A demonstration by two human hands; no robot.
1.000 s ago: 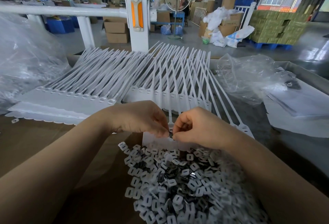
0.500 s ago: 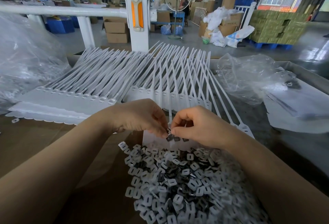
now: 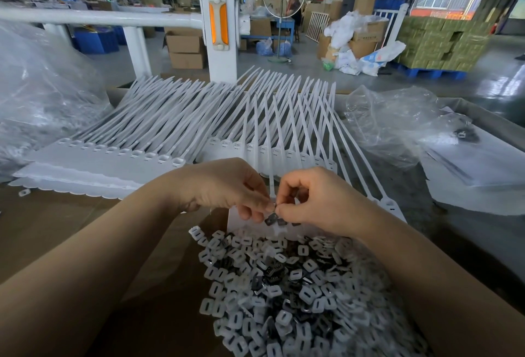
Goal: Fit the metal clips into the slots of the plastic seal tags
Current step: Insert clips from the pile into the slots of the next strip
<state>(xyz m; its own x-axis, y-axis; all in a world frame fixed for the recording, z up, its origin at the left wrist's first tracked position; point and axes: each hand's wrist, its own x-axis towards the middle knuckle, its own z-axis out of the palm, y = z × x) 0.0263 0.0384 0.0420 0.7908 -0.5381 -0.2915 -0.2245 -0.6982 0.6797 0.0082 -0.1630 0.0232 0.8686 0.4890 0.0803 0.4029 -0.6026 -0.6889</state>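
Since half a second ago little has shifted: both hands have stayed together above the near edge of the work surface, and the small dark metal clips (image 3: 272,218) have stayed just below the fingertips. Left hand (image 3: 227,186) and right hand (image 3: 321,200) meet fingertip to fingertip, fingers curled, pinching a small dark piece (image 3: 274,206) between them; whether it is one clip or more cannot be told. It sits right at the meeting point of the two grips, at the near end of one white seal tag (image 3: 271,180) whose thin strap runs away to the far side. A few loose clips hang or lie just beneath the fingers, over a white flat part.

Nearer than the hands lies a heap of white plastic pieces mixed with dark clips (image 3: 287,285) on the brown cardboard surface (image 3: 71,223). Farther off, rows of seal tags (image 3: 199,123) fan out, straps pointing far. Crumpled clear plastic bags (image 3: 397,121) lie at the right and left.
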